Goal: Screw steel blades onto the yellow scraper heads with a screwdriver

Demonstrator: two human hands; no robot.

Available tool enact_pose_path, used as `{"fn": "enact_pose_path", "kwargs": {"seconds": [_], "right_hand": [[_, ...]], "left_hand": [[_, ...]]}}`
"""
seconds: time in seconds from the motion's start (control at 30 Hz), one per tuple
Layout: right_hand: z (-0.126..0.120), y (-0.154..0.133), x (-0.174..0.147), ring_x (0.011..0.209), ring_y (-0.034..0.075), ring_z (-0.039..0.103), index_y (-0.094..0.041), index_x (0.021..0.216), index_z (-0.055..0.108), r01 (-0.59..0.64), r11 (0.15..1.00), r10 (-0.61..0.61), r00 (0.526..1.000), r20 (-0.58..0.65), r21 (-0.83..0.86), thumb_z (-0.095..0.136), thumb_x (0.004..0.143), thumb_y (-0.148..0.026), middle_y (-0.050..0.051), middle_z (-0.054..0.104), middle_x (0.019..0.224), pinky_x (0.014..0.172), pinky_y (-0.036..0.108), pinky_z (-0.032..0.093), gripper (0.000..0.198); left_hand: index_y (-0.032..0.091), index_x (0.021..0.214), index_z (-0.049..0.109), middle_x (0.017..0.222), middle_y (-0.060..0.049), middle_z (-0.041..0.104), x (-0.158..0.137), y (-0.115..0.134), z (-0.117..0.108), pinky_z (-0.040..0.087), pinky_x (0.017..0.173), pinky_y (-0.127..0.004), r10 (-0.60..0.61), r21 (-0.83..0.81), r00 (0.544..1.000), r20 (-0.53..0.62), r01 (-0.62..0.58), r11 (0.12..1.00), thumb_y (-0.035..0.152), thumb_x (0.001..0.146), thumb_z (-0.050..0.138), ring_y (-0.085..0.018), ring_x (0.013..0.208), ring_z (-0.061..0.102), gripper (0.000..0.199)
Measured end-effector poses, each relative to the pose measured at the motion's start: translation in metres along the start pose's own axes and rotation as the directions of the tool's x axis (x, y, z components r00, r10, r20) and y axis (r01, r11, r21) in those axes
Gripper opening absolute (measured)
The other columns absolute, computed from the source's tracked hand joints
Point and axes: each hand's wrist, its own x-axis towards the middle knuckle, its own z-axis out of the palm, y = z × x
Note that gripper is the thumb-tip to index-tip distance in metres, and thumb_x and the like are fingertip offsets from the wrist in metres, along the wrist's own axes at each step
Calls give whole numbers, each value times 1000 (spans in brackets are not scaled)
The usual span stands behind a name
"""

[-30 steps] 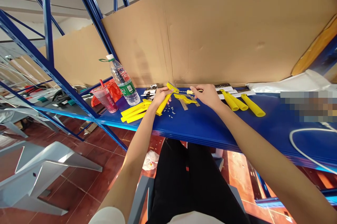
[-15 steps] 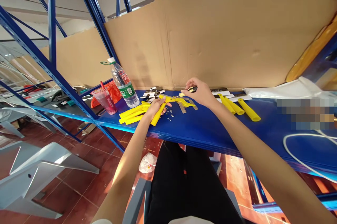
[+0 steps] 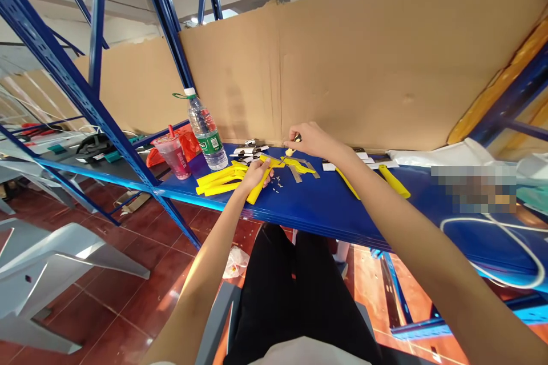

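My left hand is closed around a yellow plastic handle with a crosswise head, keeping it on the blue tabletop. Held in my right hand is a screwdriver with a dark and yellow grip; its shaft slants down to the head of the handle. Exactly where the tip touches is too small to make out. Small screws lie scattered just right of my left hand. Beside them are flat metal strips and loose yellow pieces. Several more yellow handles are heaped to the left.
A water bottle and a red drink cup stand at the left. Behind rises a cardboard panel. Farther right lie another yellow handle, a white bag and a white cable.
My right hand has shifted slightly left, and the screwdriver now stands steeper over the yellow handle. My left hand keeps its hold. The whole view has turned a little.
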Motion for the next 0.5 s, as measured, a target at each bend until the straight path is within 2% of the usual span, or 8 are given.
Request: {"fn": "enact_pose_path", "kwargs": {"seconds": [0.2, 0.37, 0.5], "right_hand": [[-1, -4, 5, 89, 27, 71, -23, 85, 75, -11, 1000, 11, 1000, -24, 7, 80, 98, -45, 8, 83, 94, 81, 36, 49, 26], [-3, -4, 8, 85, 25, 69, -22, 82, 74, -30, 999, 31, 998, -49, 13, 79, 98, -46, 8, 82, 89, 79, 36, 48, 29], [-4, -6, 9, 83, 25, 67, -22, 81, 75, -35, 999, 36, 998, -42, 4, 79, 97, -47, 7, 81, 88, 79, 36, 48, 29]], "left_hand": [[21, 73, 60, 52, -3, 57, 5, -5, -2, 37, 39, -25, 19, -11, 998, -51, -20, 1000, 77, 101, 71, -12, 36, 47, 64], [20, 74, 59, 64, -6, 66, 4, -2, -2, 39, 38, -26, 32, -30, 998, -56, -33, 999, 75, 101, 73, -11, 39, 50, 63], [19, 75, 58, 64, -6, 66, 3, -2, 0, 37, 37, -25, 30, -60, 998, -55, -34, 998, 76, 99, 76, -10, 39, 50, 63]]}}
